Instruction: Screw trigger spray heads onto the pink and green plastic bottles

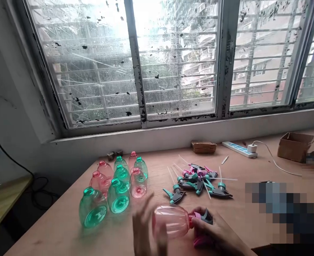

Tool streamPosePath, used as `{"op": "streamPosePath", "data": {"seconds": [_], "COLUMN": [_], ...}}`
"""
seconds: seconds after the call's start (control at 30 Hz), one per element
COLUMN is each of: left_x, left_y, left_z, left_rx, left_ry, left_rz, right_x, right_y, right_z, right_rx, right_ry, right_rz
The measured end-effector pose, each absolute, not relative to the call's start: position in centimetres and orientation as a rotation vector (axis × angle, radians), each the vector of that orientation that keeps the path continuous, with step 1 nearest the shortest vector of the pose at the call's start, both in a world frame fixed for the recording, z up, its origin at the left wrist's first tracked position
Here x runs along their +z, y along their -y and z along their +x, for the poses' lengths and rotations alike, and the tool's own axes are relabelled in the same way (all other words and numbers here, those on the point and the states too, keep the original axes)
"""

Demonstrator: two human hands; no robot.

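A clear pink spray bottle (171,221) lies on its side in the air above the table's near edge, its base toward the left. My right hand (215,227) is closed around its neck and the grey and pink trigger head (207,217). Beside the base, my left hand (143,227) has its fingers apart, smeared by motion. Its thumb overlaps the bottle in view, and I cannot tell whether it touches. Behind them lies a pile of trigger sprayer heads (199,179) in grey, teal and pink, with white dip tubes.
Several green bottles (92,209) and pink bottles (138,185) stand uncapped at the left of the wooden table (58,227). Farther back are a shallow cardboard tray (204,147), a power strip (239,149) with a white charger and cable, and a cardboard box (292,147).
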State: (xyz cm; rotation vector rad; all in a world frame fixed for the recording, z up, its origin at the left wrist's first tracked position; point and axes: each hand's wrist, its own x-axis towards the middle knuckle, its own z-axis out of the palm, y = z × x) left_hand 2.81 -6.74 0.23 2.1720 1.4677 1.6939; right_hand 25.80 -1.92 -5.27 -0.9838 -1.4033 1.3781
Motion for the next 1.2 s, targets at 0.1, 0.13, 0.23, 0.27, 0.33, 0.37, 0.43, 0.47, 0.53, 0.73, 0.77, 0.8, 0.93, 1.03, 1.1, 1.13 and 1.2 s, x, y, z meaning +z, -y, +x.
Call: {"op": "streamPosePath", "data": {"seconds": [0.1, 0.13, 0.23, 0.27, 0.33, 0.37, 0.43, 0.47, 0.53, 0.73, 0.77, 0.8, 0.93, 1.03, 1.1, 1.13, 1.2], "left_x": [-1.1, -1.8, -3.8, -4.1, -4.2, -4.0, -3.6, -3.5, -3.6, -3.8, -3.5, -3.2, -2.3, -2.5, -2.7, -2.8, -2.8], "left_y": [4.1, 3.4, 2.6, 2.7, 3.1, 3.3, 3.7, 3.7, 3.7, 3.8, 3.9, 4.1, 4.2, 4.0, 3.9, 3.9, 4.2], "left_z": [0.4, -0.2, -1.1, -1.1, -1.0, -0.9, -0.9, -0.9, -1.1, -1.3, -1.2, -1.1, -0.9, -0.9, -1.1, -1.1, -1.1], "left_rx": [1.311, 1.154, 0.981, 0.948, 0.89, 0.87, 0.868, 0.873, 0.879, 1.0, 0.997, 0.982, 0.94, 0.938, 0.939, 0.948, 0.982], "left_ry": [-1.501, -1.494, -1.536, -1.543, -1.524, -1.499, -1.452, -1.431, -1.388, -1.264, -1.26, -1.259, -1.283, -1.321, -1.31, -1.286, -1.198], "left_rz": [2.183, 2.182, 2.145, 2.14, 2.14, 2.14, 2.134, 2.132, 2.131, 2.095, 2.069, 2.044, 2.005, 2.024, 2.005, 1.976, 1.877], "right_x": [-5.1, -5.0, -4.9, -4.9, -4.9, -4.9, -4.8, -4.8, -4.9, -5.1, -5.2, -5.2, -5.1, -4.6, -4.2, -4.0, -3.8], "right_y": [2.0, 2.0, 2.0, 2.1, 2.1, 2.1, 2.2, 2.2, 2.2, 2.1, 2.0, 2.0, 2.1, 2.4, 2.6, 2.7, 2.8], "right_z": [25.8, 25.8, 25.9, 25.9, 25.9, 25.9, 25.9, 25.9, 25.9, 26.2, 26.3, 26.3, 26.5, 26.7, 26.8, 26.8, 26.8], "right_rx": [1.402, 1.408, 1.408, 1.409, 1.415, 1.417, 1.414, 1.411, 1.413, 1.457, 1.461, 1.463, 1.434, 1.418, 1.435, 1.443, 1.454], "right_ry": [1.4, 1.391, 1.357, 1.35, 1.341, 1.342, 1.359, 1.37, 1.377, 1.337, 1.338, 1.344, 1.411, 1.483, 1.524, 1.531, 1.516], "right_rz": [-0.984, -0.978, -0.972, -0.977, -0.985, -0.985, -0.977, -0.975, -0.976, -0.968, -0.97, -0.971, -0.979, -0.98, -0.955, -0.944, -0.937]}}
